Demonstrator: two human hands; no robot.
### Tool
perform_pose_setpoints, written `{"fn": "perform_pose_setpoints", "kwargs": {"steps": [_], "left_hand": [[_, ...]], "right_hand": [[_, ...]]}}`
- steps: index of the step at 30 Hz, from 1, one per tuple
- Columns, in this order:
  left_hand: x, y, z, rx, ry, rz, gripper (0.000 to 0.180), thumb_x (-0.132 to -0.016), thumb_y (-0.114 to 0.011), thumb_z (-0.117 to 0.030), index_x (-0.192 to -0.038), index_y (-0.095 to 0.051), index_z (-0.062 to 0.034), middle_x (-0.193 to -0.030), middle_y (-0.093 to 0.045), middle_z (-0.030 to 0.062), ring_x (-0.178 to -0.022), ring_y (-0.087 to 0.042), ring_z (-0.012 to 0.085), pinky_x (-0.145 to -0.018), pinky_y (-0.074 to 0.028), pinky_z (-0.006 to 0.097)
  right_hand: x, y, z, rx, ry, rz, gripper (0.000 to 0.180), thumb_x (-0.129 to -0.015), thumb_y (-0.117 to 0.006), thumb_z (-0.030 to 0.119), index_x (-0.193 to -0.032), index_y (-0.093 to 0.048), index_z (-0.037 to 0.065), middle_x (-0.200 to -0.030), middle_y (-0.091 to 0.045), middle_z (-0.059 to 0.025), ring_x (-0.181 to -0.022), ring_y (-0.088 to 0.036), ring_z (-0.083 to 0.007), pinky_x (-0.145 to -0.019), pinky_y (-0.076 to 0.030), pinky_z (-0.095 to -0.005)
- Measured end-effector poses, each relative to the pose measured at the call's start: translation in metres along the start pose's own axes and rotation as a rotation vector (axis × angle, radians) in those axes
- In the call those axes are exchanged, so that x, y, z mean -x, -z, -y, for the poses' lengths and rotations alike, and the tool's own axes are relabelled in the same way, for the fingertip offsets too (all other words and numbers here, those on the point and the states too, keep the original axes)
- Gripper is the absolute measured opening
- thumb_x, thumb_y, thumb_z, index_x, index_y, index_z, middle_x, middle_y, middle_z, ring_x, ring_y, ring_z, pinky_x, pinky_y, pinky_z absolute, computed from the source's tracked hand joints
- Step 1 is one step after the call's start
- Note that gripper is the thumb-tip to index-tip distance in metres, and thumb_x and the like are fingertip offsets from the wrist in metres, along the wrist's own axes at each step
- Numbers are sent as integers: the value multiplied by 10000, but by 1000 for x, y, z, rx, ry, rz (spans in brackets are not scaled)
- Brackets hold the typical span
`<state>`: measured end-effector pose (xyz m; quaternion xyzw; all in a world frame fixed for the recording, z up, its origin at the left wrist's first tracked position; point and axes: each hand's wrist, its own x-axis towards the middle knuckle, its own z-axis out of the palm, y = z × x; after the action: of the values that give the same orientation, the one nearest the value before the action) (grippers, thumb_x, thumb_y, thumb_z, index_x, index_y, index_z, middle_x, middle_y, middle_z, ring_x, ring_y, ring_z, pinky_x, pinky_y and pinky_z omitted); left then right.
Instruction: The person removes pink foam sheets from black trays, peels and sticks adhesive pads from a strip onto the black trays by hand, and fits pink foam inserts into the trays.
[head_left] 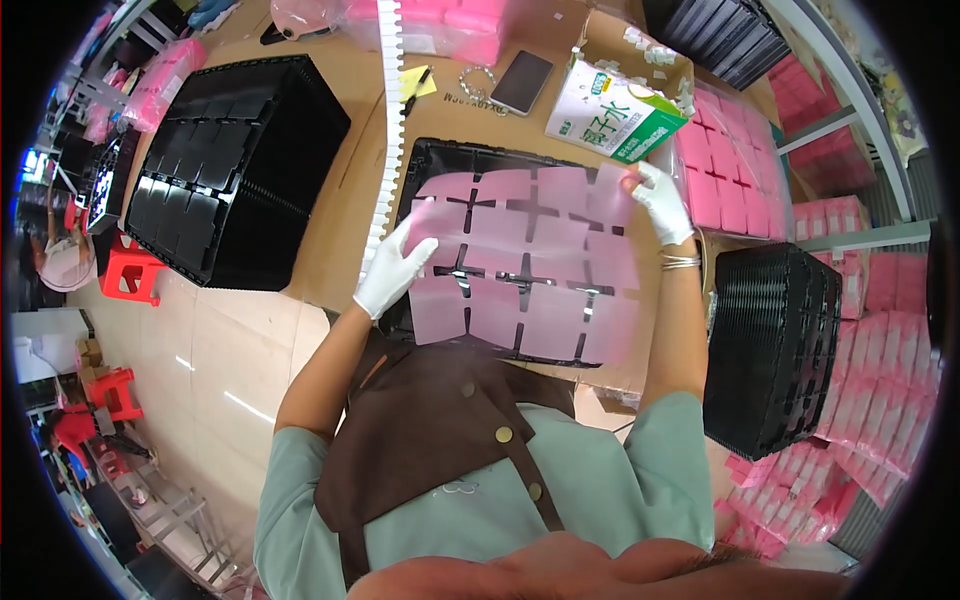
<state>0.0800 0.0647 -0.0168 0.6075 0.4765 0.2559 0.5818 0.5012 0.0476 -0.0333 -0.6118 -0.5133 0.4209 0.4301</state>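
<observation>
A thin, see-through pink sheet (503, 233) with cross-shaped cutouts spreads between my two white-gloved hands. My left hand (396, 268) holds its left edge, thumb over the sheet. At the upper right corner, the fingertips of my right hand (662, 205) pinch the sheet. Beneath lies a black plastic tray (440, 158), its rim showing along the back and left and its dark surface showing through the cutouts. The sheet covers most of the tray; whether it rests on it or hovers just above, I cannot tell. The sheet's right side is blurred.
Black tray stacks stand at left (205, 170) and right (770, 345). A white toothed strip (389, 130) runs beside the tray. Behind are a phone (522, 82), a bead bracelet (466, 80), an open carton (600, 110) and a pink sheet stack (718, 170).
</observation>
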Motion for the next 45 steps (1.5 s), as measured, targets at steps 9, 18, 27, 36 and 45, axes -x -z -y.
{"fn": "perform_pose_setpoints", "kwargs": {"steps": [9, 18, 27, 36, 45], "left_hand": [[-37, 8, 23, -125, 256, 126, 527, -881, -660, -349, -1296, -549, -43, -893, -638, 22, -636, -554, 70, -536, -456, 217], [-48, 7, 33, -492, 206, 4, 578, -844, -658, -280, -1337, -496, -25, -987, -688, 155, -789, -666, 204, -758, -522, 315], [-35, -3, 43, -605, 115, -226, 532, -863, -629, -253, -1353, -498, -92, -779, -666, 95, -717, -659, 220, -731, -512, 352], [-30, -4, 41, -593, 70, -288, 518, -866, -633, -211, -1346, -502, -68, -759, -660, 98, -689, -650, 209, -709, -511, 345], [-1, 15, 33, -624, -105, -613, 479, -877, -638, -257, -1301, -516, -70, -1006, -561, 112, -860, -583, 241, -781, -488, 370]], "right_hand": [[-8, -30, -48, 354, -69, -234, 324, -779, -701, 102, -1088, -649, 17, -781, -659, -67, -714, -602, -145, -691, -483, -287], [-7, -45, -26, 506, -80, -345, 422, -773, -712, 134, -1159, -602, 5, -762, -664, -101, -702, -634, -229, -701, -499, -325], [49, -63, -24, 567, 20, -585, 468, -812, -702, 112, -1230, -535, -16, -875, -626, -105, -702, -589, -189, -708, -498, -323], [140, -94, 191, -1193, 540, 305, 485, -793, -732, 465, -965, -565, 43, -910, -626, -166, -500, -523, -198, -478, -417, -281], [147, -92, 179, -1012, 630, 711, 355, -862, -631, 390, -840, -579, 40, -838, -635, -150, -559, -561, -240, -507, -448, -332]]}}
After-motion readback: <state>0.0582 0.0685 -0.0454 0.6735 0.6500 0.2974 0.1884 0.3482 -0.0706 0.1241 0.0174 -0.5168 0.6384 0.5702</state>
